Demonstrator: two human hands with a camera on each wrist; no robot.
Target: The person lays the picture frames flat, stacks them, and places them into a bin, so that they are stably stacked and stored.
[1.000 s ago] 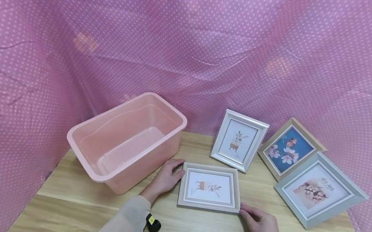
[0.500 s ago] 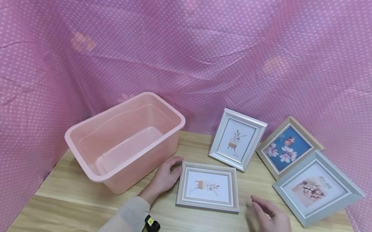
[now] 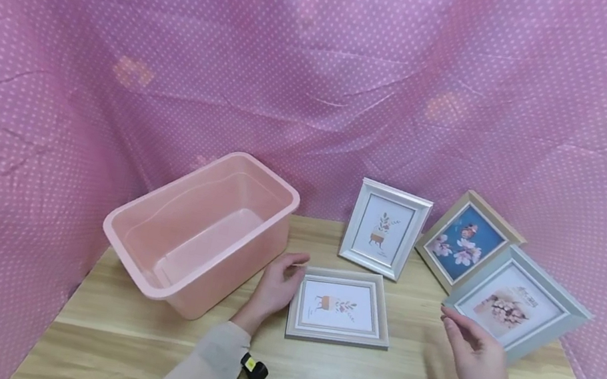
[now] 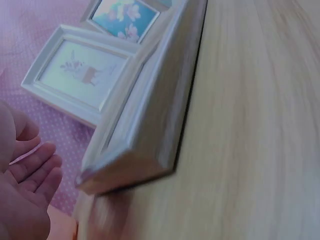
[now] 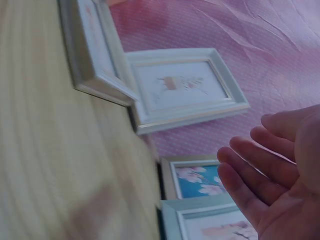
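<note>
A beige picture frame (image 3: 336,339) with a plant print lies flat on the wooden table, near its middle. At its left edge my left hand (image 3: 278,285) hovers with loosely bent fingers, holding nothing; the left wrist view shows the fingers (image 4: 47,172) apart from the frame. My right hand (image 3: 477,362) is raised over the table, fingers relaxed, with nothing in them. In the head view it overlaps the lower left of a grey-green picture frame (image 3: 551,321), which stands tilted at the right. The right wrist view shows that palm and the spread fingers (image 5: 265,165).
A pink plastic bin (image 3: 263,247) stands at the left, beside the left hand. Behind the flat frame stands a white picture frame (image 3: 353,218). A tan picture frame (image 3: 435,270) with a blue flower picture leans partly behind the grey-green one. Pink dotted cloth (image 3: 322,84) hangs around the table.
My right hand has let go of the flat frame's right corner and moved right and up toward the grey-green frame. The left hand has come off the frame's left edge, staying close to it.
</note>
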